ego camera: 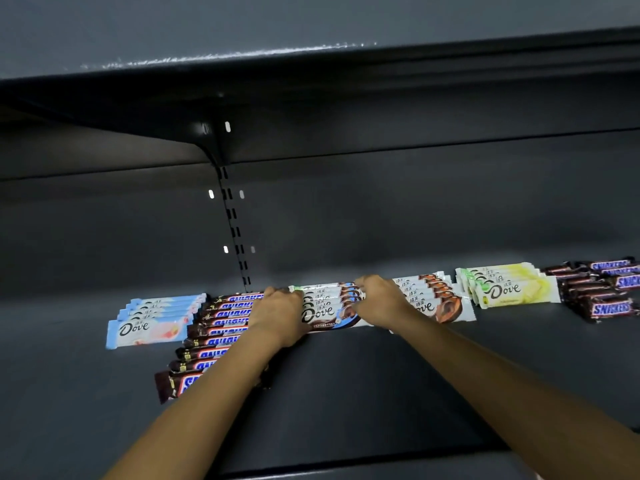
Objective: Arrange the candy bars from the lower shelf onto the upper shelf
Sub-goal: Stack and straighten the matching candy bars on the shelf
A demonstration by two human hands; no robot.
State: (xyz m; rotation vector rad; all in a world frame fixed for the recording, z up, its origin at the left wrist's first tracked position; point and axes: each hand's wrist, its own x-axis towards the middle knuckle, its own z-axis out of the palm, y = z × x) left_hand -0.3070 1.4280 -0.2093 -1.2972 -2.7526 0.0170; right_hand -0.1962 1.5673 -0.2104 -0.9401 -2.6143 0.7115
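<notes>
A row of white-and-brown Dove bars with blue trim (327,308) lies overlapped on the dark shelf (346,382). My left hand (278,315) grips the left end of this stack. My right hand (379,301) grips its right end, fingers curled over the back bars. Left of my left arm runs a column of brown Snickers bars (214,332), partly hidden by the forearm. Light-blue Dove bars (152,322) lie further left. Right of my right hand lie brown-orange Dove bars (438,299).
Yellow-green Dove bars (512,287) and more Snickers bars (602,289) lie at the far right. Another shelf board (311,67) overhangs close above. A slotted upright (235,233) runs down the back wall. The shelf's front edge (346,469) is near the frame bottom.
</notes>
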